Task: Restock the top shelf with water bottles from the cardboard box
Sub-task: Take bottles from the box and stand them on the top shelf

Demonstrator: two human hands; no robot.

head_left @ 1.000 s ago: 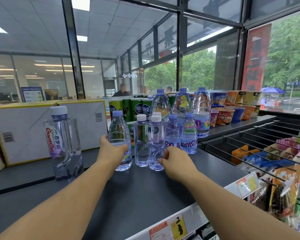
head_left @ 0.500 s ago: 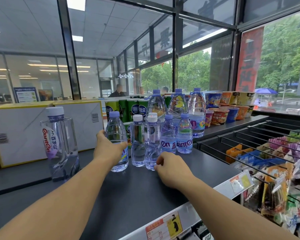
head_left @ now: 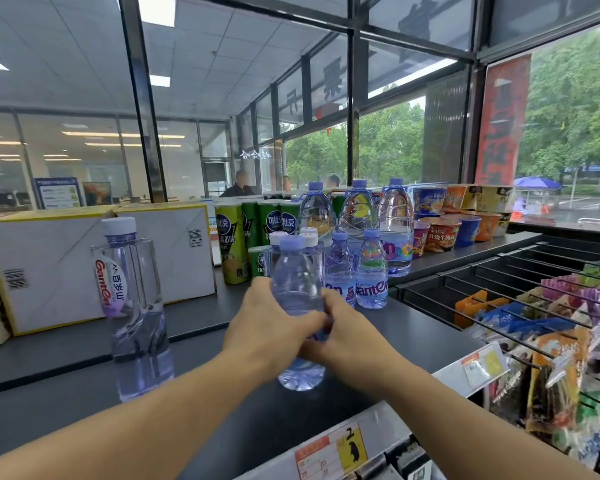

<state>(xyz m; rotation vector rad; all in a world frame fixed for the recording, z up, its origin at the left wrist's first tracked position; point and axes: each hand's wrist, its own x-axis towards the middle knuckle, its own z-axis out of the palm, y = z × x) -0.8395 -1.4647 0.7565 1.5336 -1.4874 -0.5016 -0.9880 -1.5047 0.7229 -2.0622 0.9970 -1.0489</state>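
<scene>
Clear bottle gripped by both hands, "Ganten" bottles behind.

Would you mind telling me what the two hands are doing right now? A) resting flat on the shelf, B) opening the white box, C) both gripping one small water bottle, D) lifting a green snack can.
C: the left hand and right hand both wrap around one small water bottle in front of the bottle group.

Bright window daylight (edges bowed), hands slightly blurred.
</scene>
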